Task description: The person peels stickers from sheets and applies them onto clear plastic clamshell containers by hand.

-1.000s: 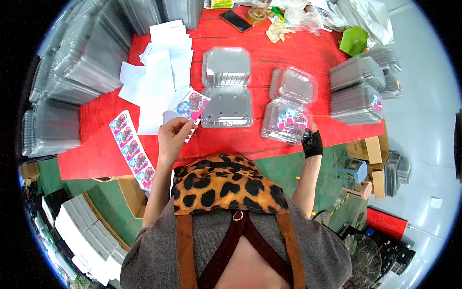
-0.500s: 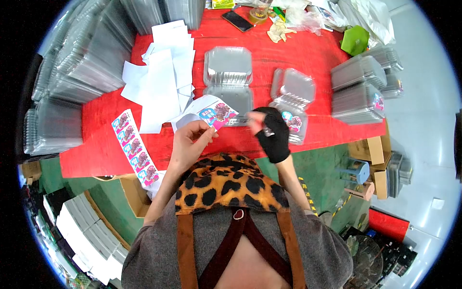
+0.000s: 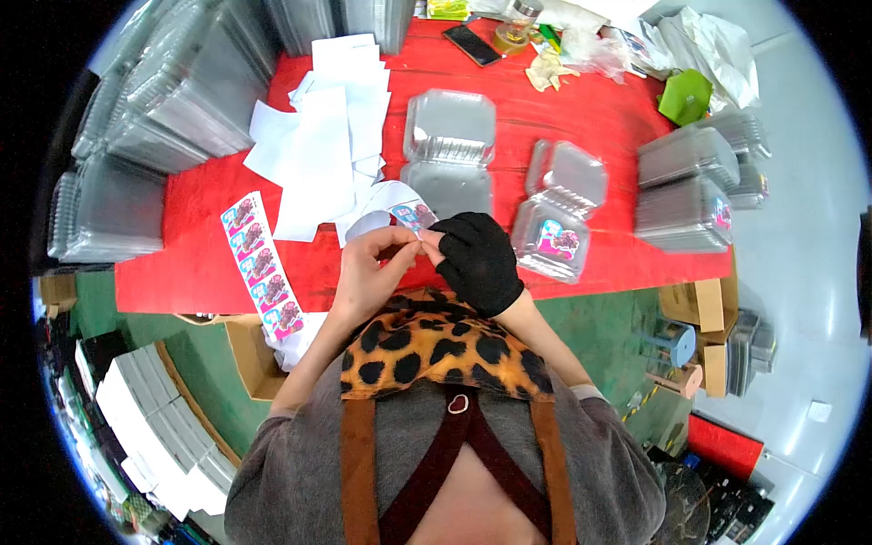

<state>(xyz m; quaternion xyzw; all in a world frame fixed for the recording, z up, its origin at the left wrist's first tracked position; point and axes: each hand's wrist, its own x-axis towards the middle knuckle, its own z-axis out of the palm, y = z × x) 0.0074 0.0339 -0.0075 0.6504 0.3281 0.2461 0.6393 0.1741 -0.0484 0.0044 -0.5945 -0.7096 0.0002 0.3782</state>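
My bare left hand (image 3: 374,271) pinches the edge of a sticker strip (image 3: 413,216), its white backing curling up behind the fingers. Opposite it, my right hand (image 3: 474,263) wears a black fingerless glove; its thumb and forefinger close on the same edge, and the fingertips of both hands meet there. The glove covers part of the printed sticker. Just beyond the hands lies an opened clear plastic clamshell box (image 3: 450,127). Right of the glove is a smaller-looking opened clamshell box (image 3: 550,254) with a pink and blue sticker (image 3: 559,239) on it.
Another sticker strip (image 3: 262,263) hangs over the table's front edge. White paper sheets (image 3: 313,163) lie left of centre. Stacks of clear boxes (image 3: 113,213) line the left, with more stacked boxes (image 3: 683,213) at right. A phone (image 3: 472,44) and tape roll (image 3: 510,38) lie at the back.
My right hand has moved left from beside the stickered box to the strip, and its fingertips now meet my left hand's. The view has shifted slightly.
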